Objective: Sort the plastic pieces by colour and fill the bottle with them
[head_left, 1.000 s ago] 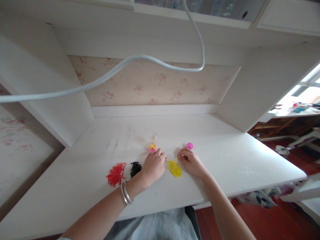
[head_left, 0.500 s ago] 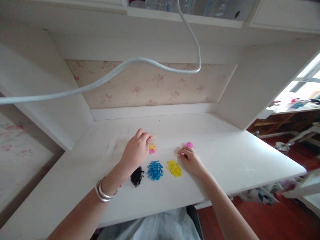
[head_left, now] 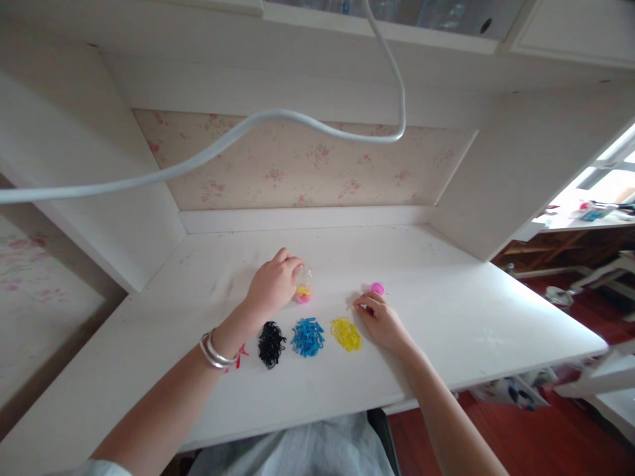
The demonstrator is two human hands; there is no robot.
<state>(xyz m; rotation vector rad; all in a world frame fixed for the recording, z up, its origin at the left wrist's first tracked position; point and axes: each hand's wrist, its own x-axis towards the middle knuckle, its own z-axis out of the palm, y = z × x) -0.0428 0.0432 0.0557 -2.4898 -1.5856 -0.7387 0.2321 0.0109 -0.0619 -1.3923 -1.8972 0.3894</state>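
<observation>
My left hand (head_left: 275, 283) is closed at the upper left side of a small clear jar (head_left: 308, 277), its fingertips against the rim; the thumb is hidden. Yellow and pink bands lie in the bottom of the jar. My right hand (head_left: 381, 318) rests on the table with its fingers pinched together, and whatever is between the tips is too small to make out. Just behind it sits a round pink lid (head_left: 378, 288). Nearer to me are piles of small rubber bands: black bands (head_left: 271, 345), blue bands (head_left: 308, 337) and yellow bands (head_left: 346, 334). Red bands (head_left: 241, 355) show partly beside my left wrist.
The white table (head_left: 446, 297) runs back to a low ledge under floral wallpaper (head_left: 278, 165). A thick white cable (head_left: 278, 116) hangs across the upper view, below a shelf holding clear bottles. White panels stand at both sides. A window counter (head_left: 585, 218) is at right.
Yellow bands that stuck out at the jar's rim now lie inside it. My left hand has shifted slightly up, uncovering more of the black and red bands. My right hand stays nearly still.
</observation>
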